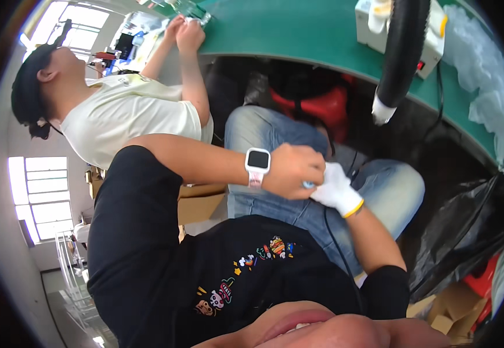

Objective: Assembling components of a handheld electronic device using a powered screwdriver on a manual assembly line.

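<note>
My left hand (pixel 295 171), bare and with a white watch (pixel 258 166) on its wrist, is closed with its fingers curled against my right hand, above my lap. A small light-blue spot shows at its fingers; I cannot tell what it is. My right hand (pixel 338 190) wears a white knit glove with a yellow cuff (pixel 354 209). The two hands touch, and the left one covers the right one's fingertips. What lies between them is hidden. A thin black cable (pixel 338 246) runs down across my jeans below the hands.
A green table (pixel 298 29) stands ahead, bearing a grey box (pixel 432 49) with white gloves (pixel 379 16) on top and clear plastic wrap (pixel 487 75). A black hose (pixel 403 55) hangs at its edge. A co-worker (pixel 130 110) sits at left; black plastic bags (pixel 455 226) lie at right.
</note>
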A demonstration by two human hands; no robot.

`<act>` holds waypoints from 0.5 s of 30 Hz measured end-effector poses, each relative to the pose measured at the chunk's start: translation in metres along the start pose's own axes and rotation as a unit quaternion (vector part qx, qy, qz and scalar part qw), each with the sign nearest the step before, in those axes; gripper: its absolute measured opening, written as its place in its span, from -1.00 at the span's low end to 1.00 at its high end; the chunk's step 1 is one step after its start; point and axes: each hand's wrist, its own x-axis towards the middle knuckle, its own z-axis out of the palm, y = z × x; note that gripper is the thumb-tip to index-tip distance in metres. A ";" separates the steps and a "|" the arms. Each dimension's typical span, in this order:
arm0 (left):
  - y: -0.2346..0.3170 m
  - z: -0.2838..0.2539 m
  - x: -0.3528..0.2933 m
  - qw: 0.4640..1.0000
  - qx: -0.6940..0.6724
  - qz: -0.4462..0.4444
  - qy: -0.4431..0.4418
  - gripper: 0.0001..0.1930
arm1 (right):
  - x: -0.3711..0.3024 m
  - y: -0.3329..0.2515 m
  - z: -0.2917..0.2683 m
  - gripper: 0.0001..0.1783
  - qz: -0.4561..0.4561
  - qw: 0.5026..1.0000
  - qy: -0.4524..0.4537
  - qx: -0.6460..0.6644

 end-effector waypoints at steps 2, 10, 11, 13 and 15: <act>0.012 0.003 0.003 0.999 0.031 -0.006 0.006 -0.83 | 0.002 0.000 -0.007 -0.69 -0.013 0.999 -0.011 -0.034; 0.004 0.026 0.019 0.996 0.067 0.004 0.063 -0.81 | 0.006 0.011 -0.032 -0.72 -0.009 0.992 -0.036 -0.118; 0.002 0.024 0.021 0.996 0.066 0.002 0.061 -0.80 | 0.011 0.012 -0.036 -0.72 -0.014 0.991 -0.039 -0.127; 0.001 0.015 0.031 0.996 0.064 0.000 0.066 -0.79 | 0.014 0.016 -0.037 -0.71 -0.030 0.996 -0.005 -0.079; 0.004 0.000 0.045 0.991 0.022 -0.058 0.117 -0.75 | 0.018 0.022 -0.041 -0.70 -0.037 0.998 0.006 -0.057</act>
